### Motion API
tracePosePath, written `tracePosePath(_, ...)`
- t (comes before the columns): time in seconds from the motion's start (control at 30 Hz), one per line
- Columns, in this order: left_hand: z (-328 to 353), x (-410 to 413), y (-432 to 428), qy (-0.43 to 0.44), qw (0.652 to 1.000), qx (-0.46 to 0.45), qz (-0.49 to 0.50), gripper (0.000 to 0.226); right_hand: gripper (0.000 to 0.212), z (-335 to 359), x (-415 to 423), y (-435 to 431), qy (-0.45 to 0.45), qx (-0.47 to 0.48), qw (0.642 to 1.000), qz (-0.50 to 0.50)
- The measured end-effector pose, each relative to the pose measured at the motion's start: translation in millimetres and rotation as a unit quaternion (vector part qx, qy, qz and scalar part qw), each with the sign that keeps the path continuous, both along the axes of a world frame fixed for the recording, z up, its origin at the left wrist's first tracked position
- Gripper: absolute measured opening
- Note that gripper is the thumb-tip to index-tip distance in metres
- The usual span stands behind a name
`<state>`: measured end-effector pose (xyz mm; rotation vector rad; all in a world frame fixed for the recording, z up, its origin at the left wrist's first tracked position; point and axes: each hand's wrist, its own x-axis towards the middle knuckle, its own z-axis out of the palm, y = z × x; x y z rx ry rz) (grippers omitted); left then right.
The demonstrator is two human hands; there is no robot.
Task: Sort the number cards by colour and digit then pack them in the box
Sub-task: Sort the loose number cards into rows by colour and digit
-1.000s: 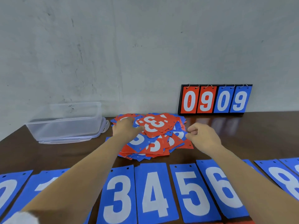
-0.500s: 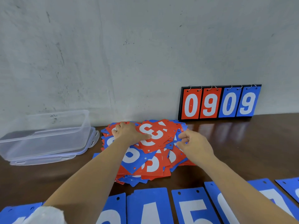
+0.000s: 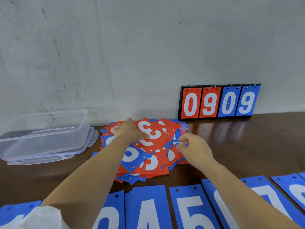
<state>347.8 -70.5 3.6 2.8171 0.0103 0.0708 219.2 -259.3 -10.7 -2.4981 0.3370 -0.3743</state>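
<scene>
A loose pile of red and blue number cards (image 3: 149,162) lies mid-table. My left hand (image 3: 130,132) rests flat on its top left, thumb on a red 3 card (image 3: 154,135). At the pile's right edge my right hand (image 3: 194,148) pinches the corner of a blue card (image 3: 177,143) between thumb and forefinger. Along the near edge runs a row of sorted blue cards, among them the 4 (image 3: 146,210) and the 5 (image 3: 191,210); my forearms hide parts of the row. The clear plastic box (image 3: 44,134) stands on its lid at the left, with nothing in it.
A flip scoreboard (image 3: 219,101) reading 0909, two digits red and two blue, leans against the grey wall at the back right. Dark bare tabletop (image 3: 247,142) stretches right of the pile. A white sleeve edge (image 3: 41,217) shows at the bottom left.
The view tilted up, so the blue row slid toward the bottom edge. My right hand closed in on the pile's right side and took hold of a blue card. My left hand stayed on top.
</scene>
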Motion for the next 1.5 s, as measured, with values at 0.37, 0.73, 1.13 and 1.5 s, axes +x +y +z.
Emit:
tracePosePath(0.37,37.2,-22.9,8.8,0.004,0.859,-0.508,0.057,0.020,0.021,15.6,-15.7,6.1,0.020,0.076,0.997,0.016)
tracePosePath(0.73,44.8,-127.2,-19.2,0.131,0.648,-0.750,0.017,0.026,0.023,67.8,-42.3,50.0,-0.022,0.508,0.861,0.019)
tracePosePath(1.13,64.6,-185.3,28.9,0.163,0.670,-0.714,-0.121,0.045,0.009,78.4,-73.6,23.8,-0.044,0.408,0.907,0.091)
tracePosePath(1.5,49.7,-208.7,40.8,0.022,0.821,-0.567,-0.063,0.019,0.011,74.2,-96.0,32.5,-0.041,0.258,0.952,0.158)
